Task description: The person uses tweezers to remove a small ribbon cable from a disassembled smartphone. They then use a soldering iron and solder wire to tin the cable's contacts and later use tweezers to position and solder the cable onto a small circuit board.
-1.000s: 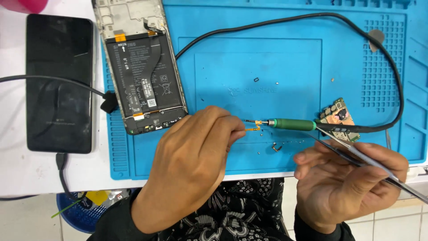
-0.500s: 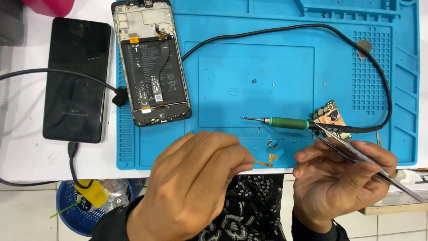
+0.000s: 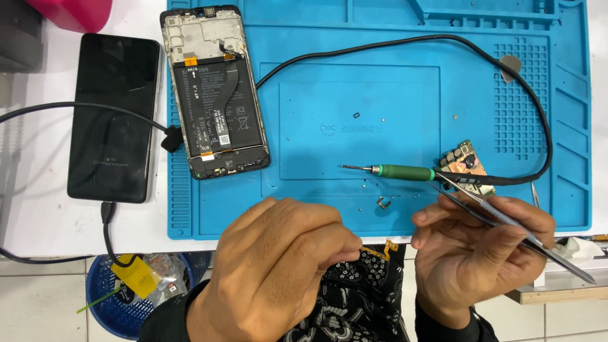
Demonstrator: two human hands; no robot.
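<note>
My left hand (image 3: 278, 266) is closed near the front edge of the blue work mat (image 3: 392, 95), pinching a small orange flex part (image 3: 387, 248) between fingertips. My right hand (image 3: 475, 253) holds metal tweezers (image 3: 506, 221), their tips pointing up-left toward a small circuit board (image 3: 467, 168). A green-handled soldering iron (image 3: 399, 171) lies on the mat, its tip pointing left, its black cable looping back. An opened phone (image 3: 215, 95) with its battery showing lies at the mat's left end.
A black phone (image 3: 114, 117) lies face up on the white table left of the mat, with cables plugged in. A tiny metal part (image 3: 382, 202) and specks lie on the mat. A blue basket (image 3: 136, 285) stands below the table edge.
My left hand has drawn back toward me from the iron's tip to the mat's front edge, carrying the orange flex part. The view has shifted, so the mat appears higher.
</note>
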